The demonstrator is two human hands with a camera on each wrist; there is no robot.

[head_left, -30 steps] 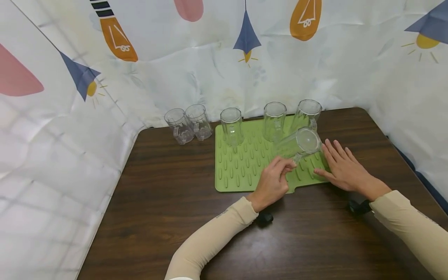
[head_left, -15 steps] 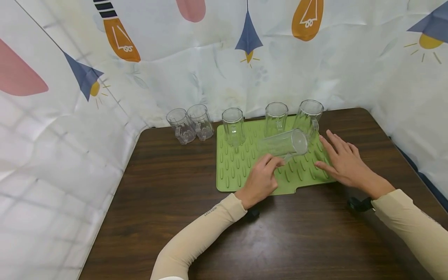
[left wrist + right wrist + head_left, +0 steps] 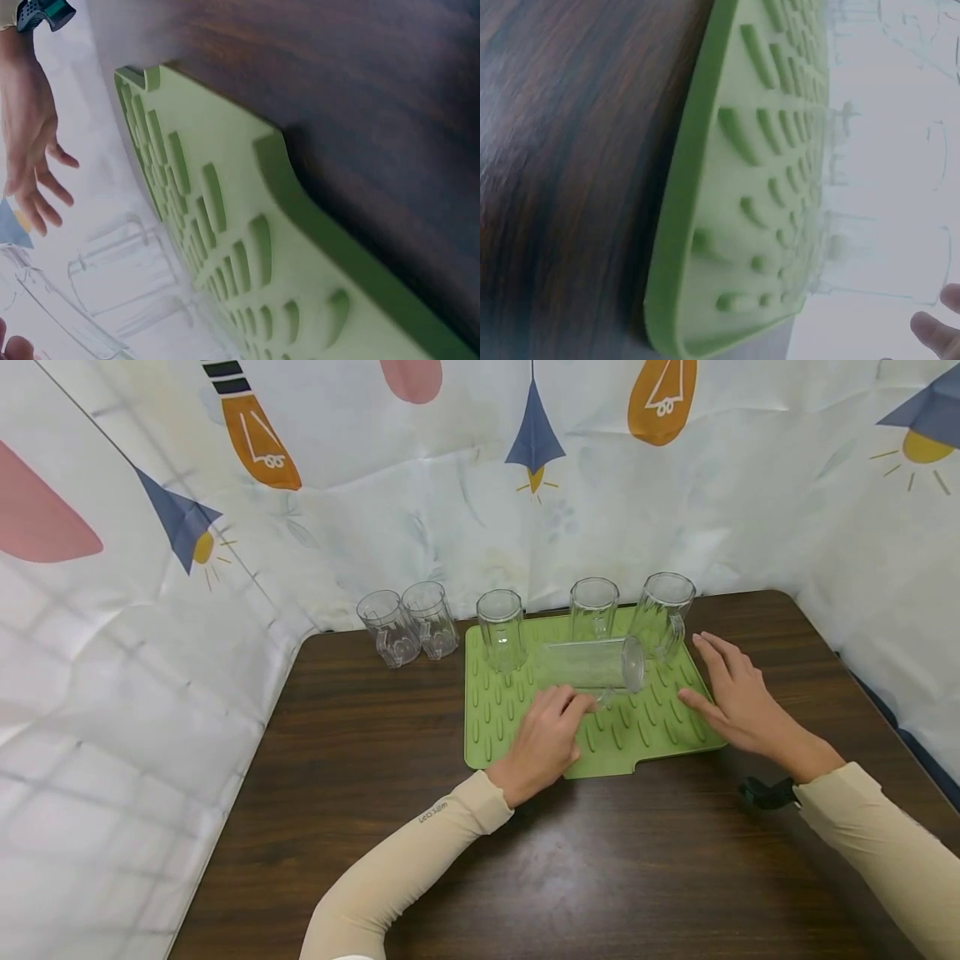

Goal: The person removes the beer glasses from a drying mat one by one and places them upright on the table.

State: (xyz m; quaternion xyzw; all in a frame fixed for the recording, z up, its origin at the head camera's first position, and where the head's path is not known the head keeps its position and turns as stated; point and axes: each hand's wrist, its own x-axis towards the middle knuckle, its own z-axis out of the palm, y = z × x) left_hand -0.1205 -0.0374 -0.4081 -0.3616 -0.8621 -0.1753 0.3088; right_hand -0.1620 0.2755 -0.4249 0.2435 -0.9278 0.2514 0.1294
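My left hand point(image 3: 542, 737) pinches the handle of a clear glass mug point(image 3: 588, 664). The mug is tipped onto its side above the green drying mat point(image 3: 600, 766), one round end facing right; whether it touches the mat I cannot tell. At the mat's right edge is my right hand point(image 3: 738, 700), holding nothing, fingers spread and thumb apart. The left wrist view shows part of a glass mug point(image 3: 64, 315) by fingertips at lower left. In the right wrist view only some fingertips point(image 3: 937, 334) appear at the lower right corner.
On the mat's back row stand glass mugs: one at left point(image 3: 501, 631), one in the middle point(image 3: 594, 610) and one at right point(image 3: 663, 614). Two more mugs, a left one point(image 3: 390, 628) and its neighbour point(image 3: 431, 620), stand on the brown table point(image 3: 360, 760). A printed curtain point(image 3: 450, 527) hangs behind.
My left hand has moved left with the mug, which has swung from slanted to nearly level. My right hand has lifted slightly off the mat's right edge.
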